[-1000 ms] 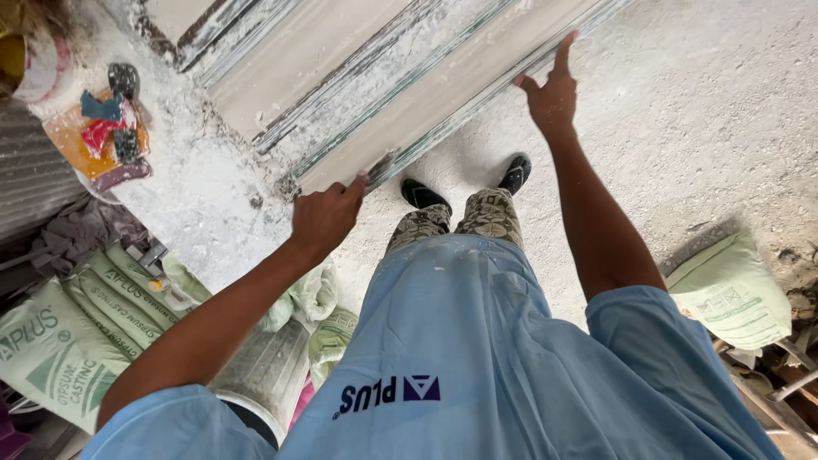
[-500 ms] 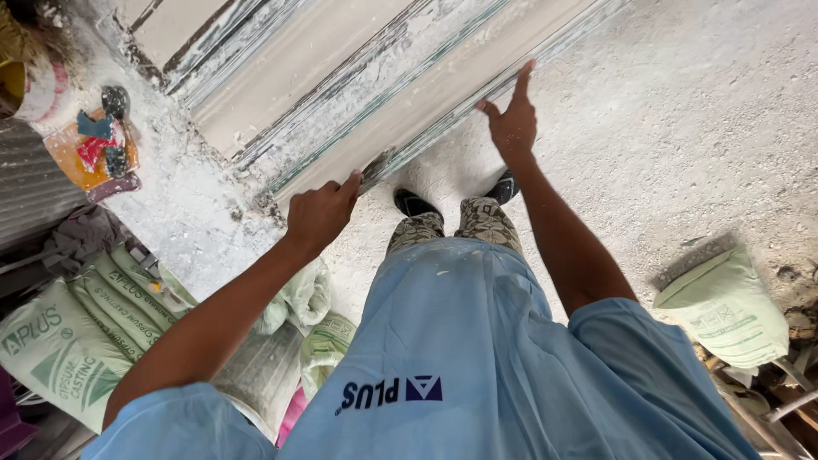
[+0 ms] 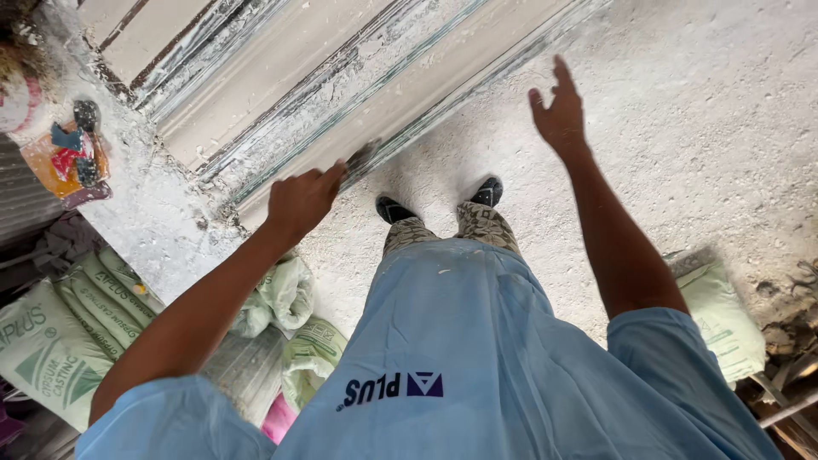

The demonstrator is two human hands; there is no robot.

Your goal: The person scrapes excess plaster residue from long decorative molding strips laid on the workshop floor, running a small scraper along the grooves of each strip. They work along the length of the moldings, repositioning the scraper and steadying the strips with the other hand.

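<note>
Both hands are being held out over a long plaster-caked mould (image 3: 341,94) that is lying across a white-dusted bench (image 3: 145,221). That mould, the largest thing in view, is being shown as a run of pale ridges and channels crossing the upper part of the frame from lower left to upper right. Below it, the powdery floor (image 3: 707,153) is being stood on by two dark shoes (image 3: 394,209), just beside the mould's near edge. Pale green sacks (image 3: 60,341) are being kept stacked under the bench at the left, and another such sack (image 3: 724,315) is lying on the floor at the right. The left hand (image 3: 300,200) is being kept closed around a small dark tool (image 3: 362,158), whose tip is being pressed against the mould's near edge; what kind of tool it is cannot be told. The right hand (image 3: 558,115) is being held open in the air, fingers spread, nothing gripped, clear of the mould and over the floor. A small orange object (image 3: 68,158) is resting at the bench's far left corner.
</note>
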